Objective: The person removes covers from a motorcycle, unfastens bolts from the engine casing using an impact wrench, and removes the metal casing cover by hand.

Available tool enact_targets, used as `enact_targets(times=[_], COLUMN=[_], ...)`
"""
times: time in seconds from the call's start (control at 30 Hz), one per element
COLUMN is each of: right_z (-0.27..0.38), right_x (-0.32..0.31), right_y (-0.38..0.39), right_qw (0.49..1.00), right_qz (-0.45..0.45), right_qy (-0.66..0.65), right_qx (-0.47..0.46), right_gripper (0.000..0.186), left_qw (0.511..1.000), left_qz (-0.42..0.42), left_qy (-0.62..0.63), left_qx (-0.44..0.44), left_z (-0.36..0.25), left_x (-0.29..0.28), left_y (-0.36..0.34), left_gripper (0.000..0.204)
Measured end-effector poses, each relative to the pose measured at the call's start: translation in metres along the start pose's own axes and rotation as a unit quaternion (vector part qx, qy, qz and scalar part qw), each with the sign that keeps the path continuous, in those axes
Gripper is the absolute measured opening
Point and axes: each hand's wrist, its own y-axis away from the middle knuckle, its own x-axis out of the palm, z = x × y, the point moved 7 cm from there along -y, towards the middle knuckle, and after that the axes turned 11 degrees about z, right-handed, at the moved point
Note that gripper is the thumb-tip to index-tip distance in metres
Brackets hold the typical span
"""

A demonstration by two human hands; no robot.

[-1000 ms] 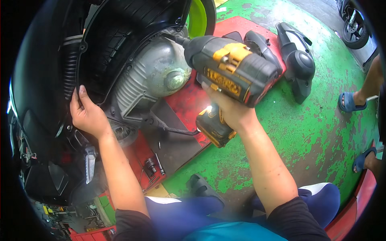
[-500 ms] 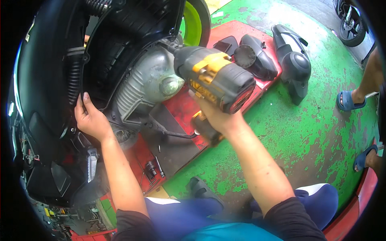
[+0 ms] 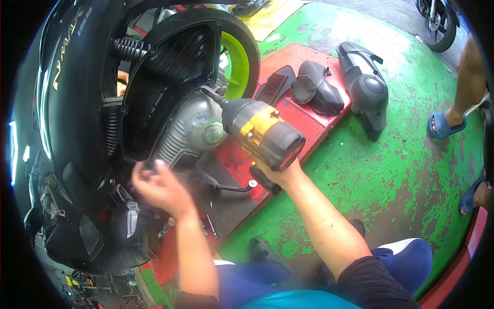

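A black-and-yellow cordless impact wrench is gripped in my right hand. Its socket end points up and left, at the upper edge of the ribbed silver engine cover; whether it touches a bolt there I cannot tell. My left hand is near the lower end of the black air-filter housing, in front of the scooter's body. Motion smears its fingers, so I cannot see if anything is in them.
The dark scooter fills the left, its green-rimmed rear wheel at the back. Black covers lie on the red platform, and another black cover sits beside it. A sandalled person's foot is at right.
My left hand has left the lower edge of the housing, moving down and right. The impact wrench has shifted slightly in my right hand's grip area, and the whole view has shifted.
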Motion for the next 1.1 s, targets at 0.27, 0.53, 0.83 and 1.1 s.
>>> enact_targets(times=[0.27,0.53,0.83,1.1], right_z=[-0.041,-0.036,-0.025,-0.028], right_x=[0.013,0.019,0.029,0.035], right_y=[0.049,0.060,0.039,0.038], right_qw=[0.995,0.993,0.990,0.988], right_qz=[0.020,-0.049,-0.072,-0.080], right_qy=[0.067,-0.054,-0.045,-0.070], right_qx=[0.072,0.089,0.114,0.107], right_gripper=[0.049,0.049,0.035,0.038], left_qw=[0.703,0.679,0.618,0.637], left_qz=[0.412,0.388,0.398,0.378], left_qy=[0.462,0.478,0.539,0.537], left_qx=[-0.349,-0.399,-0.410,-0.404], left_z=[-0.034,0.002,0.007,0.009], left_x=[0.178,0.212,0.207,0.205], left_y=[0.058,0.064,0.056,0.053], left_gripper=[0.061,0.036,0.034,0.035])
